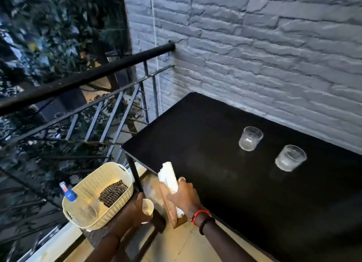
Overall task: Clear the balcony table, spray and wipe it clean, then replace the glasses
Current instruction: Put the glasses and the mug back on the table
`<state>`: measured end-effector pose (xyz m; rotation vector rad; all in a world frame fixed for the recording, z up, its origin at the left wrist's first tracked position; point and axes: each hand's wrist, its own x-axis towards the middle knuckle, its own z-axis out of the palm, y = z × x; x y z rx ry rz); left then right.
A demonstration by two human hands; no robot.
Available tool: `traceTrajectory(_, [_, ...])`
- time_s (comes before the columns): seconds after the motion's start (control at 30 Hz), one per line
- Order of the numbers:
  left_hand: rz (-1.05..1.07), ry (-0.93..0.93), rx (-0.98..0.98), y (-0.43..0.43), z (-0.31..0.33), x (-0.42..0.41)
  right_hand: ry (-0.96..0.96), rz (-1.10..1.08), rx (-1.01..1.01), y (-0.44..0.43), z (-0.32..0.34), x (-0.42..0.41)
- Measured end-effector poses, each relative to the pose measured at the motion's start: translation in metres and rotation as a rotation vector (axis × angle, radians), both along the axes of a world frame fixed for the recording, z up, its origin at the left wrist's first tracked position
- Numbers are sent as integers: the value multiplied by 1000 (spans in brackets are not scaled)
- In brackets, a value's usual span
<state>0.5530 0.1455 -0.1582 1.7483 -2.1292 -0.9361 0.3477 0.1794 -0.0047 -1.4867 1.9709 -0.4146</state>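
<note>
The right hand [182, 195], low in the middle of the frame, has its fingers curled round a white roll [168, 175] that stands on a wooden stand [171, 211]. It holds the roll just off the near left corner of the black surface [205, 128], probably to lift it away so nothing blocks the wiping. The left hand [137, 209], just to its left and lower, is wrapped round a small pale cup [147, 207]; whether the cup is empty I cannot tell. Both hands are full, which suggests the clearing step is under way.

Two glasses [250, 138] stand upright at the right of the frame, near the brick wall [254, 46] and slightly apart from each other; the second glass [290, 157] is lower and further right. They would have to come off before any spraying.

At lower left a cream basket [117, 170] sits on a low stand beside the railing [88, 75], close at hand. A spray bottle [67, 192] with a blue top leans at its left edge and a striped cloth [112, 193] lies inside, both ready for the cleaning. The basket looks like the likely spot for the cup and later the glasses.
</note>
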Motion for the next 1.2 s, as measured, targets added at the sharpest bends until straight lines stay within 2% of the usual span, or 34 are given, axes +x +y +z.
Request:
traceTrajectory(0.03, [-43,-26,-5,-6,-8,-3,-13,-31,-1,6,5,-12])
traceTrajectory(0.17, [-173,-159,61,-2,78,-60,-28,-168,-19,33,25,-65])
traceTrajectory(0.23, [-201,-184,121,-5,92,-86,-21,-229,-36,44,31,-92])
traceTrajectory(0.3, [-213,-214,101,-5,102,-113,-9,-299,-51,56,35,-120])
traceTrajectory(0.5, [-324,-159,132,-4,124,-198,32,-467,-52,79,42,-196])
traceTrajectory(0.9, [-561,-6,123,-32,126,-345,-11,-793,-81,103,46,-330])
traceTrajectory(1.2, [-587,-2,107,-61,98,-410,16,-977,-95,95,39,-391])
